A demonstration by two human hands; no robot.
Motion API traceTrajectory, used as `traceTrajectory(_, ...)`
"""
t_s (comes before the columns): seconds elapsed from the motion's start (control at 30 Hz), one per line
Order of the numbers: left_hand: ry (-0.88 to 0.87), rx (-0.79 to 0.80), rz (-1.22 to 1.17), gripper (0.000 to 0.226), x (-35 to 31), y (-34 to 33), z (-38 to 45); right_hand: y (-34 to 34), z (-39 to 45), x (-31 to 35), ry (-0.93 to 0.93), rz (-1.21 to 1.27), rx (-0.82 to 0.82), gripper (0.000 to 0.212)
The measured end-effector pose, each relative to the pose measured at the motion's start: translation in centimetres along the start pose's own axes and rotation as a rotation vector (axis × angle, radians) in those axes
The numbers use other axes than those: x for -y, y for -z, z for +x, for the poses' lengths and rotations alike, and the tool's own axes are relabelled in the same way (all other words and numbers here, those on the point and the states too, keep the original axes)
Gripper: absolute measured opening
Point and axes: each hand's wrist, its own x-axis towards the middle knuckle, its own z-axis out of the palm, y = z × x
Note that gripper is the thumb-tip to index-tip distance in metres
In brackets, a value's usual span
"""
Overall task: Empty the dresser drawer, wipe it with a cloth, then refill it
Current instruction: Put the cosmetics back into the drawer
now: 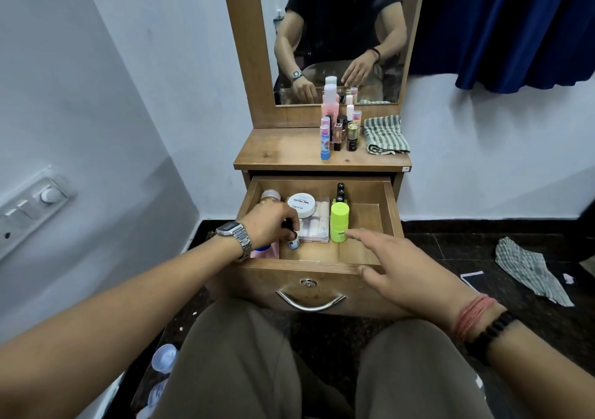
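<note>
The drawer [391, 207] stands pulled out of the dresser, with things in its left and middle part and its right part showing bare wood. Inside, the left hand [269, 225] pinches a small dark-capped bottle [292, 241] near the front, fingers curled round its cap. Beside it lie a clear flat case [317, 225], a white nail polish jar [302, 205] on top of that, and a lime green bottle [339, 222] standing upright. The right hand [396, 267] hovers over the drawer's front edge with a wide grip, fingers spread and holding nothing, its fingertips near the green bottle. These are probably light, stiff and smooth; the small bottle looks like glass, so a pinch at the cap or round the body seems best. On the bench above stand more small bottles [338, 131] in a cluster, with a folded striped cloth [386, 135] just beside them. Whether the drawer is being emptied or refilled cannot be told
</note>
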Motion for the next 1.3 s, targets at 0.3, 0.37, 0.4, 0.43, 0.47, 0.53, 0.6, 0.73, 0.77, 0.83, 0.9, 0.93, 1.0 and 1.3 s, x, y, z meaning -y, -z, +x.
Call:
traceTrajectory(0.3,-0.065,0.037,0.111,0.015,0.6,-0.6,0.4,-0.2,0.1,-0.1,-0.007,0.002,0.021,0.061)
traceTrajectory(0.37,-0.085,0.038,0.134,0.018,0.8,-0.5,0.5,-0.2,0.1,-0.1,-0.008,0.007,0.032,0.061)
traceTrajectory(0.4,-0.096,0.036,0.149,0.020,0.9,-0.4,0.6,-0.2,0.1,-0.1,-0.008,0.009,0.032,0.062)
traceTrajectory(0.43,-0.103,0.030,0.157,0.021,0.9,-0.2,0.6,-0.3,0.1,-0.1,-0.007,0.010,0.030,0.062)
traceTrajectory(0.47,-0.105,0.017,0.162,0.022,0.9,0.1,0.6,-0.3,0.1,-0.1,-0.008,0.012,0.028,0.061)
traceTrajectory(0.53,-0.110,-0.034,0.167,0.026,0.7,1.3,0.7,-0.3,0.1,-0.1,-0.009,0.014,0.030,0.061)
traceTrajectory(0.6,-0.127,-0.119,0.126,0.025,0.0,3.0,1.4,-0.3,0.2,-0.2,-0.012,0.012,0.029,0.061)
traceTrajectory(0.73,-0.130,-0.373,0.004,0.013,-2.0,7.3,4.6,-0.3,0.0,-0.2,-0.011,0.021,0.022,0.061)
traceTrajectory(0.77,-0.125,-0.428,-0.010,0.013,-2.6,8.3,5.6,-0.4,-0.1,-0.2,-0.013,0.028,0.022,0.061)
traceTrajectory(0.83,-0.112,-0.501,-0.018,0.015,-3.7,9.9,8.0,-0.4,-0.2,-0.3,-0.016,0.034,0.018,0.062)
traceTrajectory(0.9,-0.084,-0.532,-0.063,0.017,-4.3,11.1,10.4,-0.4,-0.2,-0.4,-0.010,0.035,0.008,0.062)
traceTrajectory(0.93,-0.063,-0.541,-0.099,0.018,-4.4,11.5,11.7,-0.4,-0.3,-0.5,-0.008,0.036,0.003,0.062)
traceTrajectory(1.0,-0.008,-0.560,-0.159,0.020,-4.4,12.4,14.2,-0.4,-0.4,-0.7,-0.008,0.037,-0.002,0.062)
traceTrajectory(1.3,0.020,-0.388,0.016,0.044,-3.1,14.3,21.5,-0.1,-0.2,-0.7,-0.003,0.053,0.041,0.064)
